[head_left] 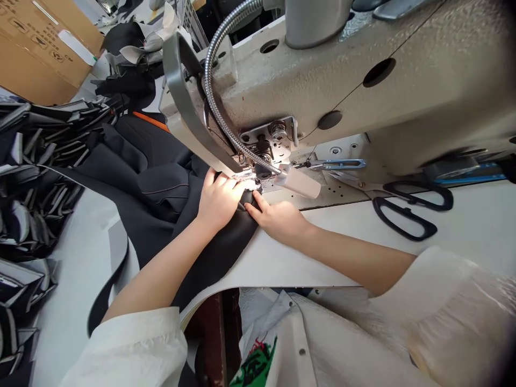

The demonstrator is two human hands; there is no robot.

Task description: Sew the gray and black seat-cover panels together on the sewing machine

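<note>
A large piece of black fabric (161,193) with an orange-brown stitch line lies bunched on the left and runs under the needle area of a sewing machine (330,86). My left hand (220,200) presses on the fabric just left of the presser foot, fingers bent and closed on it. From the right, my right hand (282,219) grips the fabric's edge between thumb and forefinger, just in front of the foot. A small lamp (301,181) lights the sewing spot. My fingertips and the foot partly hide the needle and seam.
Black-handled scissors (403,201) and blue thread snips (341,164) lie right of the needle. Stacked dark cut pieces (32,215) cover the left of the white table (86,252). A cardboard box (44,48) stands at the back left. The machine's arm overhangs the work.
</note>
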